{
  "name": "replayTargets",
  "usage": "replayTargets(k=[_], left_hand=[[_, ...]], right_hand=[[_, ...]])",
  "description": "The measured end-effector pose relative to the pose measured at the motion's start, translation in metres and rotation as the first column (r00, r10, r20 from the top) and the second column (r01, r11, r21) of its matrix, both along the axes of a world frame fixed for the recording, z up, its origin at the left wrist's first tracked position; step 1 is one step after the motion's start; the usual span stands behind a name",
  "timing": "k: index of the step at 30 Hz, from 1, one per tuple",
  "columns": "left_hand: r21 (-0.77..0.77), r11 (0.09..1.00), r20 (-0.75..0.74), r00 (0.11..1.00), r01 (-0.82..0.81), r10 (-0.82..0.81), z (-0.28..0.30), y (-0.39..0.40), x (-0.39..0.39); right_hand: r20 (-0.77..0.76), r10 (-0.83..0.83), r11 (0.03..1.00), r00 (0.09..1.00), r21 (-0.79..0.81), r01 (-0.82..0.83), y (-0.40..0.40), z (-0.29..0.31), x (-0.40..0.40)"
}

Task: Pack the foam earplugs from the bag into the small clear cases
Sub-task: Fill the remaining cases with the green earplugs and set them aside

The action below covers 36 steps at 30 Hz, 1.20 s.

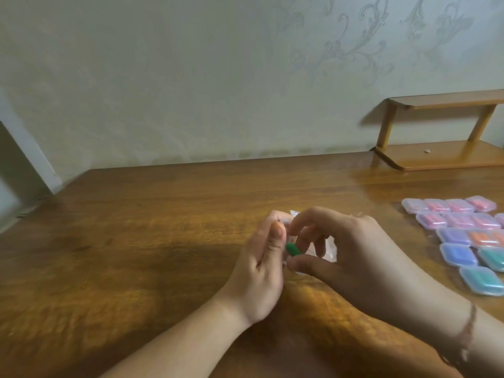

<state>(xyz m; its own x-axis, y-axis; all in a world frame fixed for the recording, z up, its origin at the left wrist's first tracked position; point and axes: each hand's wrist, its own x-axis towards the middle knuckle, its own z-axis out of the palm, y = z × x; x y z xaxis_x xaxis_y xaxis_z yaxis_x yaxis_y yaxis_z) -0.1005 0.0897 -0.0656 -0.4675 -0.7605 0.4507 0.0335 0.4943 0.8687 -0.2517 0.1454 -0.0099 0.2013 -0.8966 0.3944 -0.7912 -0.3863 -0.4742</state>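
Both hands meet over the middle of the wooden table (152, 219). My left hand (261, 266) pinches the edge of a small clear plastic bag (326, 251), thumb up. My right hand (346, 249) curls over the bag, its fingers and thumb around a green foam earplug (293, 249) that shows between the two hands. Most of the bag is hidden behind my fingers. At the right edge lie several small clear cases (458, 230), closed, holding pink, orange, purple, blue and teal earplugs.
A low wooden two-tier shelf (441, 156) stands at the back right against the patterned wall. The table's far edge meets the wall; its left corner drops off at the left. A thin bracelet circles my right wrist (467, 328).
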Motion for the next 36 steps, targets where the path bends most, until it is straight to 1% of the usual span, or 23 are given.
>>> replayTargets(k=[2, 6, 9, 11, 13, 14, 15, 16, 17, 18, 19, 20, 22, 24, 29, 32, 36], left_hand=[[-0.013, 1.0, 0.016, 1.0, -0.009, 0.009, 0.001, 0.0, 0.0], [-0.028, 0.999, 0.034, 0.999, -0.019, 0.02, 0.0, -0.002, 0.0], [0.017, 1.0, 0.031, 1.0, 0.002, -0.003, -0.003, -0.003, 0.0], [0.03, 1.0, 0.004, 1.0, 0.008, -0.008, -0.004, -0.004, -0.001], [0.004, 1.0, 0.014, 1.0, -0.027, 0.027, -0.004, -0.005, -0.001], [-0.02, 0.998, 0.024, 0.998, -0.059, 0.06, -0.004, -0.006, -0.001], [-0.037, 0.995, 0.033, 0.995, -0.098, 0.099, -0.006, -0.008, 0.0], [-0.038, 0.99, 0.04, 0.99, -0.134, 0.135, -0.007, -0.009, 0.001], [-0.024, 0.988, 0.041, 0.987, -0.155, 0.156, -0.008, -0.011, 0.001], [-0.005, 0.987, 0.041, 0.986, -0.159, 0.159, -0.009, -0.013, 0.0], [0.013, 0.988, 0.041, 0.987, -0.155, 0.154, -0.01, -0.014, 0.0], [0.031, 0.988, 0.041, 0.988, -0.15, 0.149, -0.01, -0.014, 0.0], [0.061, 0.988, 0.032, 0.989, -0.144, 0.142, -0.009, -0.015, 0.0], [0.076, 0.988, 0.022, 0.991, -0.136, 0.135, -0.009, -0.015, 0.0], [0.132, 0.982, 0.035, 0.991, -0.132, 0.128, -0.009, -0.015, 0.0], [0.166, 0.977, 0.054, 0.991, -0.133, 0.125, -0.01, -0.017, 0.0], [0.177, 0.975, 0.075, 0.99, -0.131, 0.12, -0.007, -0.017, 0.0]], right_hand=[[-0.032, -0.011, 0.999, 0.999, -0.032, 0.01, -0.001, -0.002, -0.001], [-0.055, 0.04, 0.998, 0.998, -0.055, -0.043, 0.0, -0.007, -0.005], [-0.022, 0.091, 0.993, 0.996, -0.071, -0.092, 0.002, -0.005, -0.009], [0.073, 0.077, 0.984, 0.994, -0.164, -0.065, 0.004, 0.004, -0.021], [0.269, -0.022, 0.963, 0.963, -0.255, 0.093, 0.004, 0.015, -0.043], [0.335, -0.09, 0.953, 0.938, -0.246, 0.179, 0.003, 0.019, -0.057], [0.323, -0.163, 0.952, 0.932, -0.195, 0.234, 0.0, 0.02, -0.07], [0.211, -0.233, 0.96, 0.949, -0.106, 0.259, -0.003, 0.017, -0.082], [0.045, -0.263, 0.965, 0.964, 0.01, 0.263, -0.007, 0.013, -0.092], [-0.114, -0.242, 0.958, 0.963, 0.128, 0.256, -0.009, 0.008, -0.098], [-0.227, -0.186, 0.942, 0.956, 0.235, 0.239, -0.011, 0.004, -0.098], [-0.274, -0.119, 0.923, 0.954, 0.324, 0.209, -0.012, 0.0, -0.096], [-0.256, -0.039, 0.895, 0.966, 0.421, 0.147, -0.014, -0.005, -0.089], [-0.201, -0.045, 0.89, 0.979, 0.437, 0.131, -0.018, -0.011, -0.078], [-0.097, -0.172, 0.929, 0.98, 0.314, 0.194, -0.03, -0.032, -0.055], [-0.111, -0.193, 0.95, 0.975, 0.228, 0.214, -0.035, -0.041, -0.052], [-0.055, -0.197, 0.948, 0.979, 0.245, 0.204, -0.038, -0.045, -0.05]])
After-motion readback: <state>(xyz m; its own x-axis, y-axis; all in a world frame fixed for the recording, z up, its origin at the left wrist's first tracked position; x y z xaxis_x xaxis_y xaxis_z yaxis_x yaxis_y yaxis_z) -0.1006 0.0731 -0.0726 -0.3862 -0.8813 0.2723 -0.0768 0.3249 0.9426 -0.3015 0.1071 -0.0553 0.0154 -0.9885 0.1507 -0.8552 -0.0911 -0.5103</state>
